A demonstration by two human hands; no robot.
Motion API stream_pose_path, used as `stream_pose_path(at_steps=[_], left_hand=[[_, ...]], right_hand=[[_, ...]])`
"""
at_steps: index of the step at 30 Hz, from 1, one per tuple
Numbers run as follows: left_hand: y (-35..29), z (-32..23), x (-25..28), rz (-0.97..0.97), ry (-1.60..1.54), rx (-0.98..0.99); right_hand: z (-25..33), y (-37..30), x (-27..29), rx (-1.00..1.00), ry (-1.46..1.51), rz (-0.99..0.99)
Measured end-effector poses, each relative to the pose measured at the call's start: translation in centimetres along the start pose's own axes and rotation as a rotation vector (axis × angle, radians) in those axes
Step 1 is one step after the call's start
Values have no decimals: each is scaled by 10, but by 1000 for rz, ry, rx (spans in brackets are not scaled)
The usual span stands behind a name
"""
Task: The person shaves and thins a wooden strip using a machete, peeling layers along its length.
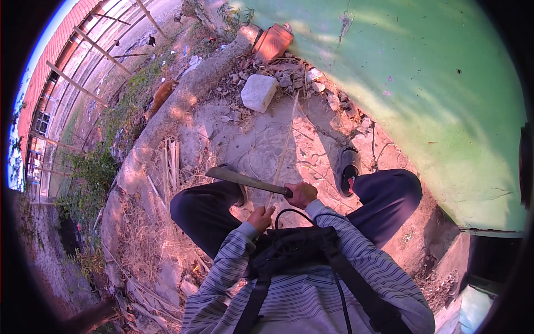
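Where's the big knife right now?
In the head view the long knife lies crosswise at centre, above the person's knees, handle in the right hand, blade pointing to their left across the thin bamboo strip held by the left hand.

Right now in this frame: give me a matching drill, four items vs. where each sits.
Things:
1. large knife
2. white block
3. thin stick
4. sandal

Places:
A. on a foot near the green wall
B. gripped at its near end by the left hand
C. held in the right hand
D. among rubble

Pairs: 1-C, 2-D, 3-B, 4-A
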State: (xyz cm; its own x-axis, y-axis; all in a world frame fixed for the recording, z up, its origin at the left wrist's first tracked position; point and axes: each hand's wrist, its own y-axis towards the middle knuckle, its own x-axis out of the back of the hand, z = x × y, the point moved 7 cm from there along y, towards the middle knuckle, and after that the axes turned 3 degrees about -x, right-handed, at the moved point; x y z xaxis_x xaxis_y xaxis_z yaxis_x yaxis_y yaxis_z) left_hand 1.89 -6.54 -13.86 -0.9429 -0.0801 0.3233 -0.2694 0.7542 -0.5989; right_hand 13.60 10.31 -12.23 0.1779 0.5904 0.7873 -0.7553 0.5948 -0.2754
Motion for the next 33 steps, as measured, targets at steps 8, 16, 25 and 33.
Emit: stream_pose_path(at_steps=[8,16,25,33], left_hand=[[-11,-7,-2,17,3,-119],[-29,-15,2,69,-234,52],[-42,1,0,30,-278,40],[-53,-9,6,79,-339,141]], right_hand=[[-26,19,5,-145,113,-112],[-26,23,12,-140,97,-158],[-31,27,9,-197,104,-156],[-19,12,-4,-26,111,-122]])
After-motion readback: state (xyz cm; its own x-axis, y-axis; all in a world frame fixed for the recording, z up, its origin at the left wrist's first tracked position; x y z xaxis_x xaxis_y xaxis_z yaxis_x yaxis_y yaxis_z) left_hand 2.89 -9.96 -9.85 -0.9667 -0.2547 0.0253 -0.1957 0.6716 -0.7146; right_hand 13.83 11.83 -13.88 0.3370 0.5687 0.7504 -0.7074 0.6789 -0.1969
